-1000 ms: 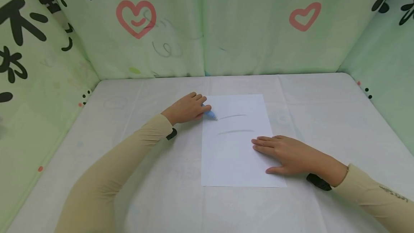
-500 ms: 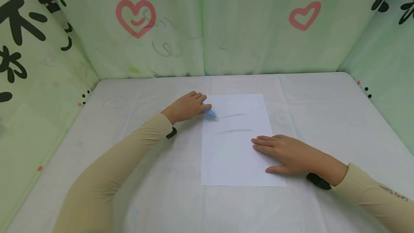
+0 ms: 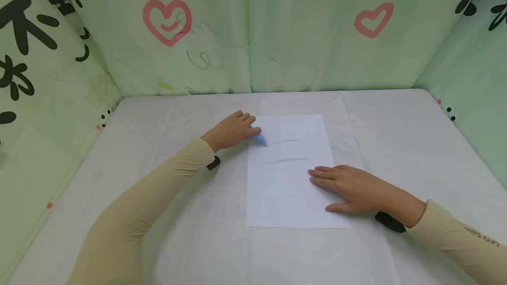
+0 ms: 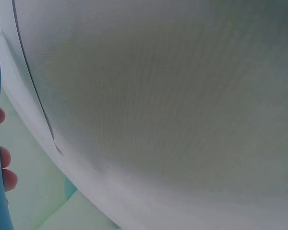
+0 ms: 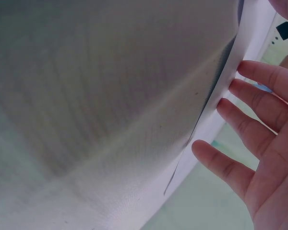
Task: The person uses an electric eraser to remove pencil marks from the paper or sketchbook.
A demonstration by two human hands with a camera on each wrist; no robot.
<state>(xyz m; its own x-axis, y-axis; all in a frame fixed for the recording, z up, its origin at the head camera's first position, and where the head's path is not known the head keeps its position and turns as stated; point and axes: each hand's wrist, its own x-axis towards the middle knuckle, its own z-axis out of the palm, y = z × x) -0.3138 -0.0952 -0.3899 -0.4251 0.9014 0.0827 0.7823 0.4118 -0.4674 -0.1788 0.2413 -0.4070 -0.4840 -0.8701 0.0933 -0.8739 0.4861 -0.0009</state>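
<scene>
Since the earlier frame, the left hand (image 3: 229,131) has shifted very slightly to the right, together with the pen (image 3: 259,139) that it holds, while the right hand (image 3: 352,188) stays in its place. Thumb and fingers of the left hand pinch the pen, which is blue, smooth and rounded, with a narrow pale tip. It lies slanted over the far left part of the paper (image 3: 285,197), with its tip at the left end of the far line (image 3: 286,141); I cannot tell surely whether the tip touches.

The paper is a thin, flat white sheet with straight edges. It carries also a near line (image 3: 289,160), grey and slightly curved. The right hand rests on the near right part of the sheet, its fingers straight and the thumb spread away, and it covers a part of the right edge. The left hand hides the back end of the pen in the head view. Beige sleeves (image 3: 170,179) cover both arms.

Under them is a white tablecloth (image 3: 190,241) with soft creases and faint prints. Behind the table hangs a pale green curtain (image 3: 301,34), bearing a left red heart (image 3: 170,42) and a right red heart (image 3: 371,34).
</scene>
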